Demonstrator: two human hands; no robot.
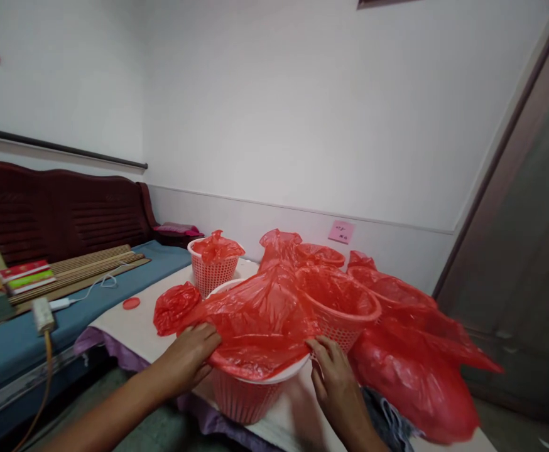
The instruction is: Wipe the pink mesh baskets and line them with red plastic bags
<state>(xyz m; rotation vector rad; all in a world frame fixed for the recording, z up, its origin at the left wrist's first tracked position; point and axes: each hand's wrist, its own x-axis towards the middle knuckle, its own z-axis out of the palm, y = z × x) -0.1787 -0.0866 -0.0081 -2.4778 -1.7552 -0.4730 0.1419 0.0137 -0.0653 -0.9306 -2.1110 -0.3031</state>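
A red plastic bag is spread over the mouth of a white plastic basket with slotted sides, at the table's near edge. Its front edge is pulled across the rim, and the rest bunches up at the back. My left hand grips the bag at the rim's left side, its fingertips partly hidden. At the right side, my right hand pinches the bag's edge between thumb and fingers. A crumpled red bag lies left of the basket. Close behind my right hand stands a bag-lined basket.
More bag-lined baskets stand farther back. A bulging red bag lies at the right, beside dark cloth. A red round lid rests on the table. Left is a wooden bench with a power strip.
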